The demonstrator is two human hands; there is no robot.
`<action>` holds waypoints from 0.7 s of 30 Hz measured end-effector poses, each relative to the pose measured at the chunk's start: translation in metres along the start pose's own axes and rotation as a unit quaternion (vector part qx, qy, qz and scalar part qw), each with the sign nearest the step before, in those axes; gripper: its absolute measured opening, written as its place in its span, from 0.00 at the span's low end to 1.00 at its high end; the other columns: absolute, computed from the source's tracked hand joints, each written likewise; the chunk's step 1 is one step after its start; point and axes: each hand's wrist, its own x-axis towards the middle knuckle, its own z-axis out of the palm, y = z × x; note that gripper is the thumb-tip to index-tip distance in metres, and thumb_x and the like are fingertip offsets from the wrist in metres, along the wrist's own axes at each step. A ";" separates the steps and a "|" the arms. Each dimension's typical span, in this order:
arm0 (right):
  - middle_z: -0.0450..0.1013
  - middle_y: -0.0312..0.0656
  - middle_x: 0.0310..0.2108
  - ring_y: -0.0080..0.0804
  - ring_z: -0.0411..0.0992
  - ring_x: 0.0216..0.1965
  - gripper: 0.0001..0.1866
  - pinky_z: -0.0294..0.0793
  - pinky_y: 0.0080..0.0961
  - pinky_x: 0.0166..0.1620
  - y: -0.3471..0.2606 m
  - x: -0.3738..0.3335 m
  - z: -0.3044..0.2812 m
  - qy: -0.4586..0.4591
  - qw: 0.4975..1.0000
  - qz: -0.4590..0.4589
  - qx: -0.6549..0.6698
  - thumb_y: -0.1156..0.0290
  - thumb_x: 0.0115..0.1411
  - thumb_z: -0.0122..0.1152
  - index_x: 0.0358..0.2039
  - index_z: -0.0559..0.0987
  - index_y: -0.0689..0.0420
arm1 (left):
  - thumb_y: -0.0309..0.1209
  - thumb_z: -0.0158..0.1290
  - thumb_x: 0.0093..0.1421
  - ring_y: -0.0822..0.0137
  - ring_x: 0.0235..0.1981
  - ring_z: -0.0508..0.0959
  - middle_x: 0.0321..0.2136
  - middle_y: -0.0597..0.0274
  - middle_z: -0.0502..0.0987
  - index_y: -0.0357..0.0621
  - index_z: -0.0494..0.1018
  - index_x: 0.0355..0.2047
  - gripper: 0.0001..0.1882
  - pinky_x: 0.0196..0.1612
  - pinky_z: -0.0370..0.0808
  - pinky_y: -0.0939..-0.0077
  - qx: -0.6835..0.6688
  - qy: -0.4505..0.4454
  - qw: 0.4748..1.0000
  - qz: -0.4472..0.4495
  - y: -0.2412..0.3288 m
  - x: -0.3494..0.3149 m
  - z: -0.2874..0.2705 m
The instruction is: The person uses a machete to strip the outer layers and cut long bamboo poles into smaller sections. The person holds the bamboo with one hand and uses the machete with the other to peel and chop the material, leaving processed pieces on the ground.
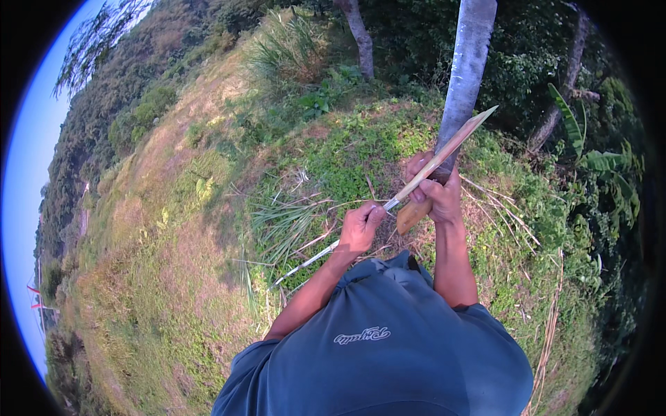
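My right hand is closed round the handle of a machete. The broad grey blade rises away from me past the upper edge of the view, and the butt of the wooden handle shows below the fingers. A long, thin cane stalk crosses diagonally in front of the machete's lower part. Its upper end is pale, pinkish and slanted to a point. My left hand grips the stalk lower down, and the thinner white end runs on toward the ground at lower left. The right thumb lies against the stalk.
Cut long green leaves lie on the ground to the left of my hands. Dry stalks lie on the right. Tree trunks and dense bushes stand ahead; a grassy slope spreads out on the left.
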 end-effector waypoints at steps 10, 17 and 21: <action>0.71 0.44 0.25 0.24 0.69 0.18 0.17 0.69 0.20 0.23 0.002 -0.005 -0.003 0.051 0.998 0.046 -0.009 0.75 0.47 0.64 0.37 0.71 0.65 | 0.38 0.48 0.66 0.72 0.18 0.64 0.16 0.60 0.68 0.36 0.72 0.29 0.16 0.23 0.65 0.74 -0.003 -0.004 1.000 -0.002 0.000 -0.003 -0.002; 0.70 0.43 0.24 0.23 0.67 0.17 0.11 0.68 0.19 0.22 -0.001 -0.005 0.002 0.043 0.998 0.047 -0.024 0.78 0.47 0.59 0.33 0.70 0.62 | 0.36 0.47 0.67 0.73 0.18 0.63 0.16 0.62 0.66 0.36 0.70 0.27 0.16 0.23 0.63 0.75 -0.042 -0.053 0.998 -0.001 0.013 -0.004 -0.010; 0.68 0.40 0.22 0.22 0.65 0.17 0.08 0.66 0.18 0.21 0.004 -0.002 -0.003 0.004 0.999 0.049 0.016 0.80 0.49 0.57 0.31 0.70 0.60 | 0.41 0.43 0.68 0.75 0.17 0.60 0.15 0.67 0.64 0.39 0.67 0.23 0.21 0.21 0.59 0.77 -0.075 -0.105 0.991 -0.024 0.016 -0.003 -0.017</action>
